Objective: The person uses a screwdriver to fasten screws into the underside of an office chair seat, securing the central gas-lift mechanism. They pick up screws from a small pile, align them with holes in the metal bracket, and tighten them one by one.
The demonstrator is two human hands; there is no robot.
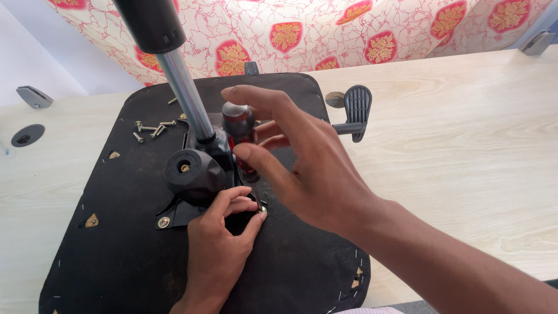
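An upturned black chair seat (pixel 110 244) lies on a pale wooden table (pixel 465 151). A black metal mechanism (pixel 195 174) with a chrome gas cylinder (pixel 185 93) stands bolted at its middle. My right hand (pixel 308 168) is shut on a screwdriver with a dark red handle (pixel 239 131), held upright, tip down. My left hand (pixel 218 244) pinches a small screw (pixel 263 208) at the screwdriver's tip, on the mechanism plate's near right corner.
Several loose screws (pixel 152 129) lie on the seat's far left part. A black lever handle (pixel 356 110) sticks out to the right of the seat. A patterned red and cream cloth (pixel 349 35) hangs behind the table. A round cable hole (pixel 27 135) sits far left.
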